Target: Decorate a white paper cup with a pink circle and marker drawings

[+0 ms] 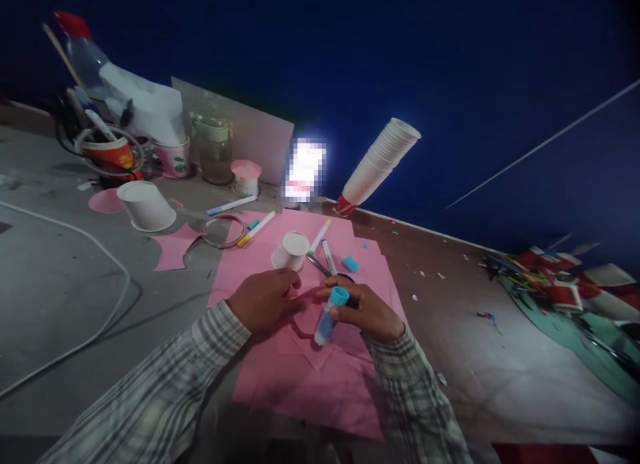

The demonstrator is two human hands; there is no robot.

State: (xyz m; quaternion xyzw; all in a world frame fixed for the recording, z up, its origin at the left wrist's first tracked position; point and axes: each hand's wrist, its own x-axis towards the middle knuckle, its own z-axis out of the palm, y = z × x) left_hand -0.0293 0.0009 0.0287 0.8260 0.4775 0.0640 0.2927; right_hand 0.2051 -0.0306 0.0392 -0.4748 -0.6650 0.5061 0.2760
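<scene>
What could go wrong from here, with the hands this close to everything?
1. The left hand is right by the upturned white cup; a careless move might knock it.
2. The scissors lie just beyond the right hand, so its fingers could catch them.
3. The right hand holds a glue stick tilted over pink paper; if the lower end is uncapped, which I can't tell, it may smear.

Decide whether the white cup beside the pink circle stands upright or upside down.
Upside down: the cup shows its narrower base upward, wider rim below.
</scene>
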